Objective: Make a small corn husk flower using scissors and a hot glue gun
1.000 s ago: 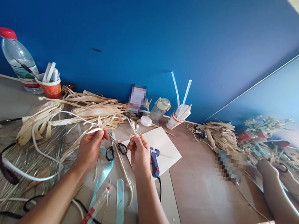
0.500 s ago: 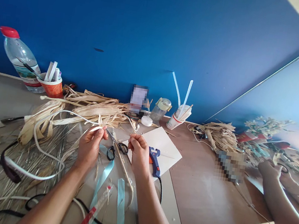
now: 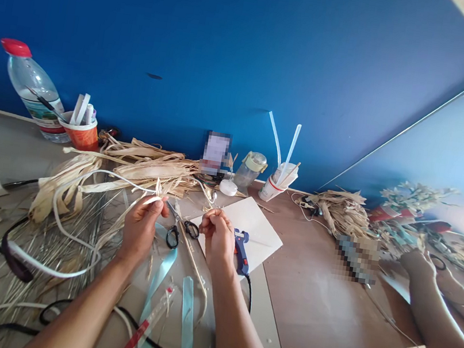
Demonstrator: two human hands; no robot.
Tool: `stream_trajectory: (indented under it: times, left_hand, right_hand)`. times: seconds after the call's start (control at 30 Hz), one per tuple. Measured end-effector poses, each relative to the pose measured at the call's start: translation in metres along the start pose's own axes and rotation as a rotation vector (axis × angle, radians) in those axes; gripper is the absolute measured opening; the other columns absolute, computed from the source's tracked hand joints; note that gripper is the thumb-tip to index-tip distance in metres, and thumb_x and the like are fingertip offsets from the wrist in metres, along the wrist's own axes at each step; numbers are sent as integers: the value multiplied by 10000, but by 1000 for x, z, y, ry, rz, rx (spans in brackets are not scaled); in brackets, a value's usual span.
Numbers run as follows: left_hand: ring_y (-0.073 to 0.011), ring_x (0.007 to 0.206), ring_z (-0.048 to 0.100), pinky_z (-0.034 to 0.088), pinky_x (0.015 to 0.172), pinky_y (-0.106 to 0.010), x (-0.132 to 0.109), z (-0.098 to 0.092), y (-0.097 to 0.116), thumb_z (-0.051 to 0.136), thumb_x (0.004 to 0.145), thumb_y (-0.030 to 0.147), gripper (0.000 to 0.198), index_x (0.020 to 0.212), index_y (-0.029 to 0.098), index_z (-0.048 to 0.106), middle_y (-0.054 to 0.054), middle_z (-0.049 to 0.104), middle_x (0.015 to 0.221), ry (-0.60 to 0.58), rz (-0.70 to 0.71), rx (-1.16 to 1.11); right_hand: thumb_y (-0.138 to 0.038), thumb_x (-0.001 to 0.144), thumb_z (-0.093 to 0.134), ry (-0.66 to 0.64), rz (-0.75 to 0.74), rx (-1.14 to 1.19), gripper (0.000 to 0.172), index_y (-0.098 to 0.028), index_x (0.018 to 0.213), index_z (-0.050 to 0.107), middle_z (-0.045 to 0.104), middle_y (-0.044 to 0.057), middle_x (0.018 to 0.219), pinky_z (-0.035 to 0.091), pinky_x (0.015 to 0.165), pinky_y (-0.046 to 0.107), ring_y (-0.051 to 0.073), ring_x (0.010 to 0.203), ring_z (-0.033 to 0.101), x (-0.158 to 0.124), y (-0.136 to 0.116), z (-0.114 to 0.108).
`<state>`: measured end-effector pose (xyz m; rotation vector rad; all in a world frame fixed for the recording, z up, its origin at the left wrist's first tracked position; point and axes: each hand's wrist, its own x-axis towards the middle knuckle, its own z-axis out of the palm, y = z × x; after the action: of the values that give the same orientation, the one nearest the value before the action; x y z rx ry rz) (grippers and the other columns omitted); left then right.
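I have the husk [image 3: 159,190] pinched between thumb and forefinger of the left fingers [image 3: 156,209], raised over the tabletop [image 3: 259,329]. Its tip points away from the left wrist, the long axis running roughly upright in my view, with one pale strip slanting off leftward. The right fingers [image 3: 213,219] are curled narrow, apart from the husk; I can't tell whether anything thin sits in them. Well left of the left fingers, and beyond them, the bottle [image 3: 31,86] wears a label [image 3: 40,112] whose print is too small for me to read; so are the marks on the white cup [image 3: 272,189], beyond the right fingers. A gap separates the two sets of fingers, and below it lie the scissors [image 3: 178,222], blades toward the left fingers, and a stem [image 3: 193,260]. The glue gun [image 3: 243,264] crowds the right wrist, by the card [image 3: 265,225]. Further right of those fingers, the brown board [image 3: 309,302] spreads broadly, its left edge slanting, as far as a co-worker's arm [image 3: 430,308].
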<state>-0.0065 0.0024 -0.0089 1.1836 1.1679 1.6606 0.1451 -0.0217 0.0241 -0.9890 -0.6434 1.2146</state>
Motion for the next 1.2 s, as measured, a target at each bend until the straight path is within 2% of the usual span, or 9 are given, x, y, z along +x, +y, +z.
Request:
stream_trajectory:
  times: [0.1, 0.3, 0.47, 0.57, 0.67, 0.8, 0.9, 1.03, 1.2]
  left_hand:
    - [-198, 885, 629, 449, 932, -335, 0, 0, 0, 614, 845, 420, 243, 703, 224, 642, 7, 603, 655, -7, -7, -48]
    - [-160, 697, 574, 467, 821, -323, 0, 0, 0, 655, 815, 422, 198, 828, 226, 680, 23, 612, 687, 26, -59, -99]
    - [-177, 699, 589, 480, 779, -330, 3, -1, 0, 674, 792, 401, 179, 792, 223, 662, 8, 605, 667, 83, -68, -100]
    - [-201, 731, 606, 490, 763, -343, 5, -1, 0, 670, 793, 398, 183, 743, 223, 646, -4, 600, 651, 86, -48, -101]
    - [-220, 785, 623, 495, 775, -352, 5, -2, -1, 652, 811, 411, 214, 702, 229, 626, -14, 595, 654, 75, -35, -109]
    - [-230, 818, 627, 498, 799, -368, 4, -3, 0, 638, 826, 440, 238, 701, 238, 622, -18, 596, 672, 68, -30, -114]
    - [-238, 835, 627, 502, 810, -382, 3, -3, 0, 635, 829, 448, 246, 695, 242, 622, -19, 598, 677, 54, -22, -105]
    - [-250, 880, 626, 500, 824, -382, 3, -3, 1, 635, 830, 443, 255, 675, 242, 615, -22, 596, 661, 44, -13, -100]
    - [-235, 825, 624, 500, 771, -360, 5, -3, 0, 638, 823, 449, 247, 693, 240, 617, -12, 585, 648, 65, -21, -101]
  right_hand:
    - [-240, 673, 557, -30, 17, -5, 60, -192, 647, 582, 516, -49, 551, 322, 499, 238, 99, 484, 414, -1, 0, 1]
    - [-451, 765, 583, -87, 49, -180, 323, -195, 575, 530, 497, -32, 501, 330, 500, 250, 104, 467, 406, -3, 6, 3]
    - [-233, 724, 538, -81, -96, -494, 80, -193, 697, 601, 571, -20, 632, 383, 584, 247, 127, 576, 480, -6, 16, 6]
    - [-140, 700, 479, -109, -251, -693, 183, -202, 731, 648, 623, 2, 734, 424, 689, 259, 154, 706, 556, -9, 21, 9]
    - [-171, 761, 506, -183, -247, -797, 192, -212, 806, 688, 629, -1, 719, 427, 667, 259, 153, 669, 550, -12, 24, 12]
    - [-231, 800, 544, -127, -265, -791, 262, -211, 1017, 689, 610, -5, 709, 429, 659, 262, 157, 653, 533, -14, 25, 14]
    - [-185, 775, 496, -53, -350, -757, 220, -203, 877, 690, 638, 22, 789, 433, 706, 270, 167, 734, 553, -11, 22, 12]
    - [-307, 790, 535, -37, -213, -744, 185, -193, 677, 627, 572, -8, 611, 380, 579, 259, 152, 599, 496, -6, 14, 10]
    - [-340, 773, 592, -44, -229, -639, 158, -190, 777, 641, 590, -9, 663, 398, 582, 255, 145, 611, 501, -5, 7, 12]
